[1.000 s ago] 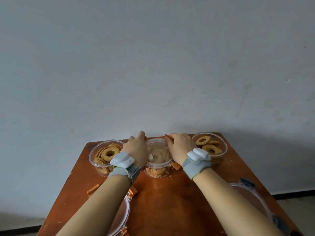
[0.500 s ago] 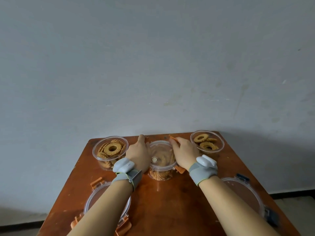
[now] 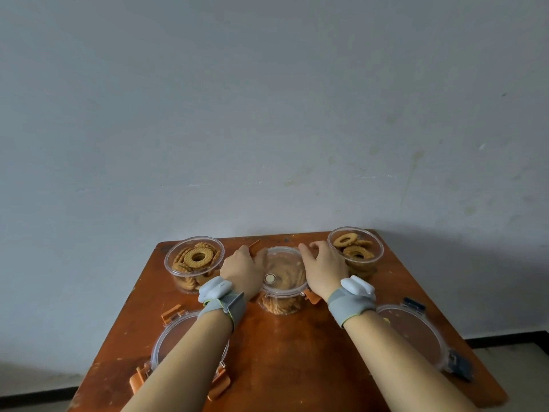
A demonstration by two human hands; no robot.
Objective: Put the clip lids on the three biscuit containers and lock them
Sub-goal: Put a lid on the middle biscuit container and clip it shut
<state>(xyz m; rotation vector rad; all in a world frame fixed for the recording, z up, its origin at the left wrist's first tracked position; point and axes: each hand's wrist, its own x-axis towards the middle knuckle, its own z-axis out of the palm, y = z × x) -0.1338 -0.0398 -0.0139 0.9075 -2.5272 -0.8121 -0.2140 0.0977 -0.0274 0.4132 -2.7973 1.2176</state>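
Observation:
Three clear round biscuit containers stand in a row at the table's far side. The middle container point(image 3: 280, 304) has a clear lid point(image 3: 283, 272) with orange clips resting on it. My left hand point(image 3: 242, 270) rests on the lid's left rim, fingers by an orange clip point(image 3: 254, 244) that sticks up. My right hand point(image 3: 322, 267) grips the lid's right rim; an orange clip point(image 3: 312, 295) juts out below it. The left container point(image 3: 194, 263) and right container point(image 3: 356, 252) are uncovered, holding ring biscuits.
A loose lid with orange clips point(image 3: 170, 343) lies near left, under my left forearm. A loose lid with dark blue clips point(image 3: 416, 334) lies near right. The wooden table point(image 3: 291, 352) stands against a plain grey wall, floor visible below both sides.
The view tilted down, showing more of the near table and both loose lids. My right hand's fingers shifted along the lid's far right rim; my left hand stays on the left rim.

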